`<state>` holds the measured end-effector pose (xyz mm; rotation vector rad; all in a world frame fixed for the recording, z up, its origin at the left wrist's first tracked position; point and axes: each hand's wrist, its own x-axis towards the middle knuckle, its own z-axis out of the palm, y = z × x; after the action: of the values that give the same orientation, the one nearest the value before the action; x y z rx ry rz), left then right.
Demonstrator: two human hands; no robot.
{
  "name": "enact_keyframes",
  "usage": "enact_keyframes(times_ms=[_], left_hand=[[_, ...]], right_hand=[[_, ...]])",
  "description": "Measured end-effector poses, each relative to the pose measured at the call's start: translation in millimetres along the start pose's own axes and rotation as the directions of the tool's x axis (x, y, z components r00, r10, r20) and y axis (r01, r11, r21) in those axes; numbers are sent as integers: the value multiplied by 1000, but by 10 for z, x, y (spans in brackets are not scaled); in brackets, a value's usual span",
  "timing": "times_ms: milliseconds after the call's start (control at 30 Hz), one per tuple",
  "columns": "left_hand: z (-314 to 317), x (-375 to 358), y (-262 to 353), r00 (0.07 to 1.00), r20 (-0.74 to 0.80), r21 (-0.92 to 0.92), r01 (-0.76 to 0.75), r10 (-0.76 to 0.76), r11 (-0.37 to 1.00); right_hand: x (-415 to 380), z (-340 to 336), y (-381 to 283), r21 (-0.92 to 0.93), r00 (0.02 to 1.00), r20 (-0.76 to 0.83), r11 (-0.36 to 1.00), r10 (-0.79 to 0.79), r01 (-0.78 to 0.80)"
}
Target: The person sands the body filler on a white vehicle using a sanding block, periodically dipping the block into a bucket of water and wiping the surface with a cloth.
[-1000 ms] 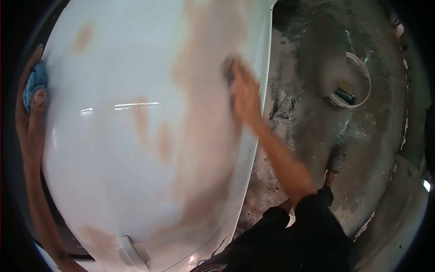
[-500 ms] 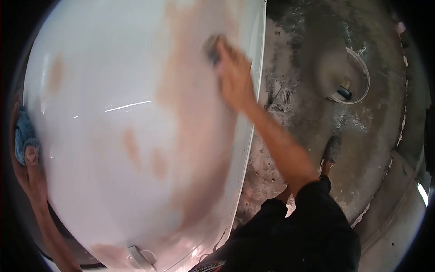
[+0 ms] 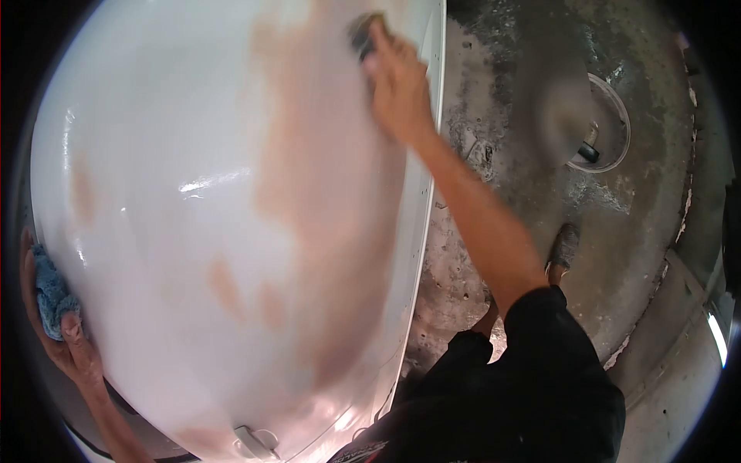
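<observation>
A white curved panel with tan and brownish patches fills the left and centre. My right hand grips a small dark block, held against the panel's upper part near its right edge. Over at the far left rim of the panel, my left hand holds a crumpled blue cloth. Some of the left fingers are hidden behind the cloth. A handle sits on the panel at the bottom.
On the stained floor at the right stands a round bucket with a dark-ended object inside. My shoe is on the floor below it. A bright light strip shows at the far right.
My right hand has moved up along the panel with the dark block. My left hand and the blue cloth appear lower and slightly further right. The view has shifted a little.
</observation>
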<state>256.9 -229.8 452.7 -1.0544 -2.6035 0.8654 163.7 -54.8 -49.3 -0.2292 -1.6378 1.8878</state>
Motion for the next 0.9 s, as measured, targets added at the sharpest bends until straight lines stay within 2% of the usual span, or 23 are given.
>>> enact_keyframes(times_ms=[67, 167, 200, 267, 333, 367, 400, 433, 467, 500, 567, 633, 667, 733, 800, 867, 900], left_hand=[[-5, 16, 25, 1000, 10, 1, 1, -1, 1000], [-8, 28, 19, 1000, 4, -8, 4, -4, 1000], [1, 45, 18, 1000, 5, -11, 6, -6, 1000], [0, 67, 9, 1000, 11, -18, 4, -4, 1000], [-58, 34, -68, 999, 42, 43, -25, 24, 999], [-88, 17, -107, 998, 57, 72, -41, 37, 997], [-84, 1, -92, 997, 61, 69, -42, 38, 997], [-71, -3, -69, 997, 61, 70, -42, 38, 997], [-66, -9, -27, 997, 64, 61, -39, 35, 997], [-60, 12, -4, 998, 60, 50, -33, 30, 998], [-61, 21, 22, 998, 51, 37, -28, 26, 999], [-51, 23, 21, 999, 39, 27, -24, 23, 999], [-58, 26, 26, 999, 43, 18, -22, 21, 1000], [-74, 32, 21, 998, 60, 10, -14, 13, 1000], [-78, 31, 23, 998, 60, 6, -8, 7, 1000], [-35, 53, 40, 998, 64, 0, -6, 6, 1000], [-21, 43, 69, 998, 57, 5, -6, 6, 1000]], right_hand=[[362, -5, 195, 75, 989, -38, 988, 141, -138], [-209, 11, -187, -115, 993, -34, 987, 109, -112], [-617, 24, -367, 9, 999, 27, 999, 37, -37], [-1075, -55, -595, 89, 985, 126, 990, -116, 105], [-1163, -205, -613, 3, 938, 228, 964, -261, 267], [-936, -107, -396, -86, 971, 137, 974, -196, 209], [-579, -32, -154, -76, 996, 51, 994, -72, 76], [-176, -13, 82, -49, 996, 48, 996, 74, -72], [158, 18, 425, -8, 999, -35, 1000, 27, -27], [383, -33, 496, -134, 990, -79, 983, 119, -129], [368, -34, 382, -59, 949, -44, 948, 311, -314], [-349, 9, -184, 7, 993, -59, 994, 107, -107], [-813, 14, -461, -134, 1000, 26, 991, -7, 10], [-1590, -86, -908, 22, 928, 139, 938, -345, 345], [-1587, -7, -811, 35, 840, 237, 868, -489, 495], [-762, -16, -633, -285, 908, 373, 908, -189, 306], [-272, -30, -507, -131, 967, 76, 959, -241, 250]])
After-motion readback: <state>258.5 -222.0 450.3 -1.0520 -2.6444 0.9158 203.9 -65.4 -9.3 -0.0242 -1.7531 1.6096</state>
